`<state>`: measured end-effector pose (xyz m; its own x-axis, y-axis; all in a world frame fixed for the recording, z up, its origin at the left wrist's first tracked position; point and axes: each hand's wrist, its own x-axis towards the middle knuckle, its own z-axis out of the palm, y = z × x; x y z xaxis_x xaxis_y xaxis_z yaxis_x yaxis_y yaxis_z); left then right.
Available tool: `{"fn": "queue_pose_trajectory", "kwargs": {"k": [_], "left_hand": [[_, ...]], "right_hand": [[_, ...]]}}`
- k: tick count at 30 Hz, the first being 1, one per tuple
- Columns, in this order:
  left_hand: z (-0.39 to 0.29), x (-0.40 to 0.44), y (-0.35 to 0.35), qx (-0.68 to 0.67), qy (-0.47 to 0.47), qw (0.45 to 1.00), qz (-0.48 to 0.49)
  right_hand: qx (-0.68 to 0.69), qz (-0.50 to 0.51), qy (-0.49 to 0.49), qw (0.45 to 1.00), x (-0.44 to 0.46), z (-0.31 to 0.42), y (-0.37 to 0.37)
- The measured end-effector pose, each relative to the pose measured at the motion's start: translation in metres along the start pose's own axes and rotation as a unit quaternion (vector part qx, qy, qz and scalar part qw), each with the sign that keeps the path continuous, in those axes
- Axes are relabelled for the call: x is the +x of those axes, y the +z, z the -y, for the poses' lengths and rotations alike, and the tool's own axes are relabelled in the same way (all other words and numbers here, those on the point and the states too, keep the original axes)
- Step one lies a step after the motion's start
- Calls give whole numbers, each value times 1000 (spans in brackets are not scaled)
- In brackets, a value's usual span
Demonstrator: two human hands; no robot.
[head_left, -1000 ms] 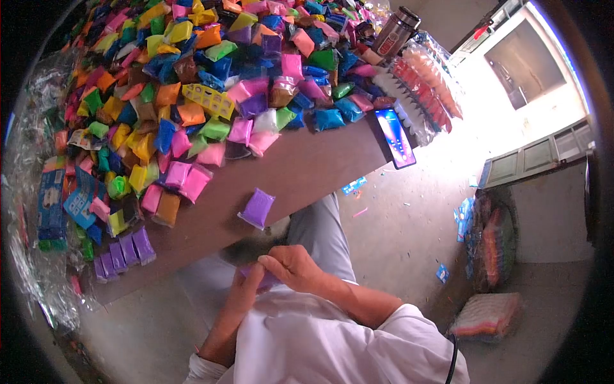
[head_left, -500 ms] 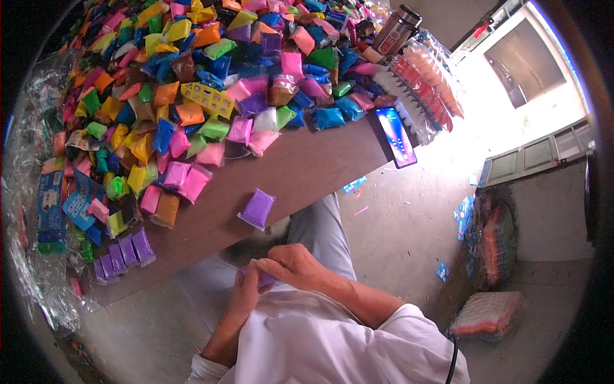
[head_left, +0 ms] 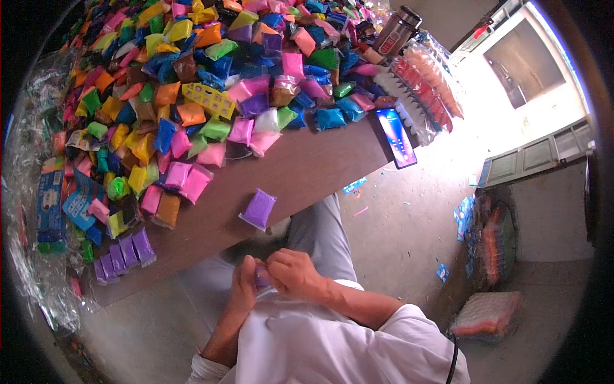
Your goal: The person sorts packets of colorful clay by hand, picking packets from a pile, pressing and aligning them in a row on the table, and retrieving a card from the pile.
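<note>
No word, brand or number can be read with certainty. Toward the far right of the brown, smooth-faced tabletop, the dark metallic cylindrical flask bears red-and-pale lettering too small to make out. By the tabletop's right end, the slim black-edged phone shows tiny, illegible white marks on its lit blue-and-purple screen. At the tabletop's left, the flat blue packet carries blurred white print.

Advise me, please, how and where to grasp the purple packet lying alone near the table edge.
Probably pinch the middle of its long sides, coming from above on the near side: the purple packet lies flat close to that edge of the table, with nothing touching its sides. Its plump body should hold better than the thin clear end strip.
</note>
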<state>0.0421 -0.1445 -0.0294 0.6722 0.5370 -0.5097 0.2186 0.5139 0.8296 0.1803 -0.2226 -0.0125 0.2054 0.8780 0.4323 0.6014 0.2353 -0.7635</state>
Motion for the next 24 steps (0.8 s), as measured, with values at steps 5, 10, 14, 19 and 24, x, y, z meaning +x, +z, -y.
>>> {"fn": "queue_pose_trajectory", "kwargs": {"k": [5,10,14,19,24], "left_hand": [[6,4,-4,37,70,997,-11],[13,1,-7,-40,23,997,-54],[0,-3,1,-67,-16,993,-96],[10,3,-4,-72,-15,995,-63],[24,7,-14,-23,-4,1000,-8]], "right_hand": [[15,11,-48,999,-3,7,6],[15,72,58,996,1,24,2],[89,83,231,965,0,22,5],[114,61,296,947,-3,14,6],[146,19,314,938,-5,4,10]]}}
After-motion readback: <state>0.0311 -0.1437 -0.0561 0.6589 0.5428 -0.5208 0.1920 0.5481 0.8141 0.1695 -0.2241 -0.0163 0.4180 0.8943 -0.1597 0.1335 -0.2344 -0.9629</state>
